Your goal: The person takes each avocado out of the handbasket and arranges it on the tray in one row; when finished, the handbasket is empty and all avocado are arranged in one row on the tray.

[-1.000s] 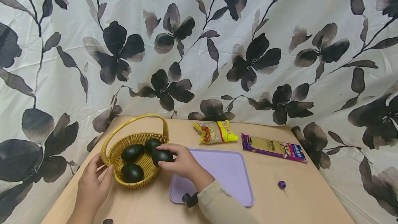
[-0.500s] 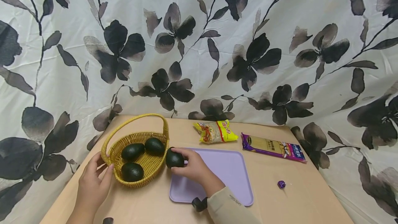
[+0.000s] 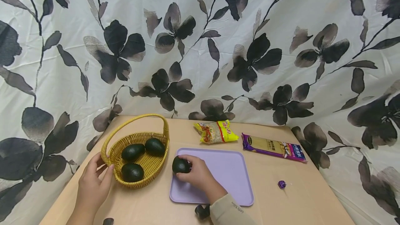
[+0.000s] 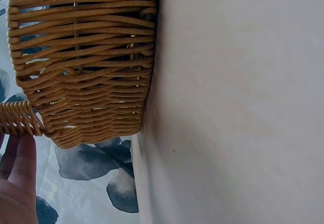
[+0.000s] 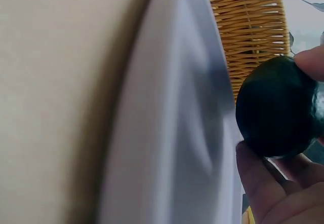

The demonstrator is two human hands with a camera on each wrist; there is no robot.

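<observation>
My right hand (image 3: 200, 176) holds a dark green avocado (image 3: 180, 165) over the left part of a lilac tray (image 3: 218, 169). In the right wrist view, fingers and thumb pinch the avocado (image 5: 276, 107) close above the tray (image 5: 197, 133). A yellow wicker basket (image 3: 153, 174) stands left of the tray, with three more avocados (image 3: 132, 173) inside. At its left side my left hand (image 3: 93, 186) grips the foot of the tall handle (image 3: 134, 117). The left wrist view shows fingers at the handle (image 4: 20, 118), beside the woven wall (image 4: 91, 77).
Behind the tray lies a yellow noodle-like bag (image 3: 217, 132). A purple flat packet (image 3: 275, 148) is at the back right, and a purple-wrapped lollipop (image 3: 282, 184) lies in front of it. A floral cloth (image 3: 200, 51) hangs behind the table (image 3: 297, 204).
The right hand has lifted an avocado out of the basket and carried it right, over the tray. My left hand has stayed at the basket handle.
</observation>
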